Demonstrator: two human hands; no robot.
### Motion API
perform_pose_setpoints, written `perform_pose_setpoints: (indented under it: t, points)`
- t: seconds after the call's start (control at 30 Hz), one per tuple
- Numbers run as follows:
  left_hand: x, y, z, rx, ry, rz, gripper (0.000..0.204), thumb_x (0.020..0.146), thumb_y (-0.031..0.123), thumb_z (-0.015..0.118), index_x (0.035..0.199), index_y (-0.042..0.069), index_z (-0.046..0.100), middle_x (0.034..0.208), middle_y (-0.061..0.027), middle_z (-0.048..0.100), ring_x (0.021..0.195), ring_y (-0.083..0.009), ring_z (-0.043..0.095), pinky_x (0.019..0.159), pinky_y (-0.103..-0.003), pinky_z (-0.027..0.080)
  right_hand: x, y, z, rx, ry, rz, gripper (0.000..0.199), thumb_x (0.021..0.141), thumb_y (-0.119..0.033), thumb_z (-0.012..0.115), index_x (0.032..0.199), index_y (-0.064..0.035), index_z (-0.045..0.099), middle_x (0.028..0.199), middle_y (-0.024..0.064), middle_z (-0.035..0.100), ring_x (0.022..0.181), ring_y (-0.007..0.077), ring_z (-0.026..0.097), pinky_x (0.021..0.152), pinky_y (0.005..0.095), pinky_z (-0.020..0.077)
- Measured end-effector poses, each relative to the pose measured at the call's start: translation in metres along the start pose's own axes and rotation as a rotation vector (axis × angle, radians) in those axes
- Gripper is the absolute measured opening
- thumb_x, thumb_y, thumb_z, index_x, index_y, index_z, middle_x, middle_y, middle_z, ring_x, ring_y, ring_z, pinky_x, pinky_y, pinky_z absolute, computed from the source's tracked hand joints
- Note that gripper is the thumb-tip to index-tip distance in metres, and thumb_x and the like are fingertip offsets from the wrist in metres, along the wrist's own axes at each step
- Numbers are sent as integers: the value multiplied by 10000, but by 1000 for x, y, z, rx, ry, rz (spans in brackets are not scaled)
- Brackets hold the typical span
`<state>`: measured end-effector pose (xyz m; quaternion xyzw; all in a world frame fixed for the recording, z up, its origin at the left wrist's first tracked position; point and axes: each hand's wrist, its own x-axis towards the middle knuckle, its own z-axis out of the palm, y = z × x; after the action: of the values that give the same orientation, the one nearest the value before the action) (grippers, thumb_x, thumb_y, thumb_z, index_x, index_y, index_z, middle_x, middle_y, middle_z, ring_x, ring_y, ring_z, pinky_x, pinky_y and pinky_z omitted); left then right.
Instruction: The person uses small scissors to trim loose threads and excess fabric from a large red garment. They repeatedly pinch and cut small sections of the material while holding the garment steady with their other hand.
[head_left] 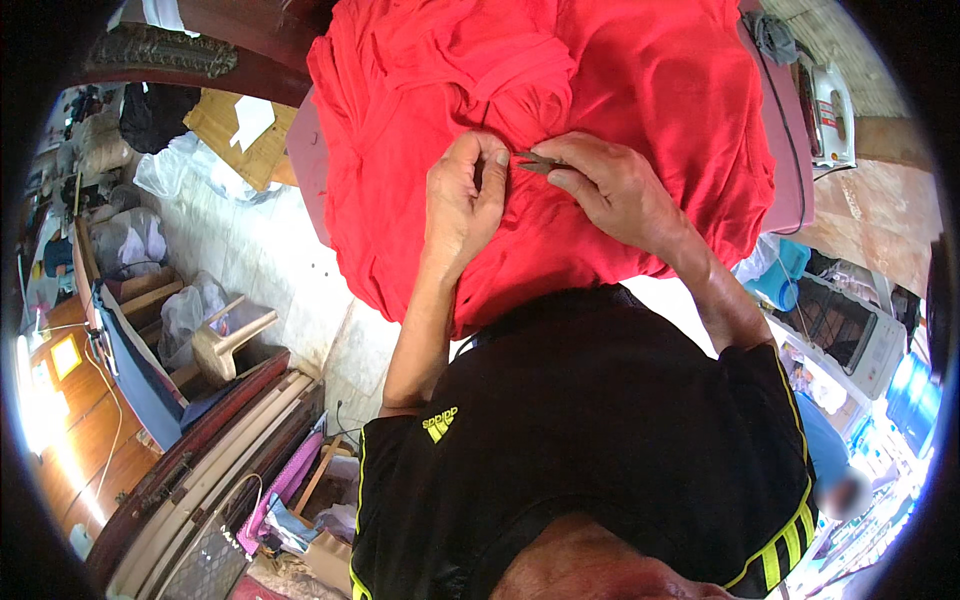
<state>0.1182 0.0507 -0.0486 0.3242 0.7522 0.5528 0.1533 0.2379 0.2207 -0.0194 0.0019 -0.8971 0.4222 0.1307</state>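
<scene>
Left hand (468,190) thumb and forefinger pinched close together over the red cloth (665,130), anything between them too small to make out; right hand (610,185) grips a small dark two-bladed tool (537,162), its tips near the left fingers and its rear hidden in the grip. Cloth lies bunched over a mauve surface (308,165) in front of the person, far end cut off by the upper edge, near end partly behind the black shirt (600,430). Clear plastic bags (195,165) at left, contents unclear.
</scene>
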Motion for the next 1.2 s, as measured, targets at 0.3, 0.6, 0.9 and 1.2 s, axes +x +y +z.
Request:
perform_pose_setpoints:
  t: [0.3,0.6,0.9,1.2]
  points:
    - [-4,12,5,203,54,224,36,986,14,556,952,-1,555,753,-138,578,649,-235,603,624,-341,489,7,-4,4,-261,-81,20,180,965,-184,582,1114,-83,583,958,107,666,866,329,694,713,455,565]
    - [-12,-1,-9,39,119,61,102,914,-28,641,978,19,578,839,-61,598,758,-169,607,685,-306,507,9,4,2,40,-17,57,197,943,-132,625,1123,-57,599,969,126,685,844,314,704,727,407,565]
    - [-17,-3,-2,188,42,326,206,822,-23,736,1021,-11,684,851,-132,667,727,-252,626,679,-339,515,6,19,15,167,108,47,242,876,-51,696,1101,-34,610,879,130,673,785,245,701,701,356,538]
    - [-10,2,-15,134,60,252,173,873,-54,655,1036,0,681,924,-125,649,736,-218,660,658,-324,525,6,17,8,184,66,48,195,873,18,670,1054,-33,617,826,122,641,703,204,649,659,324,516]
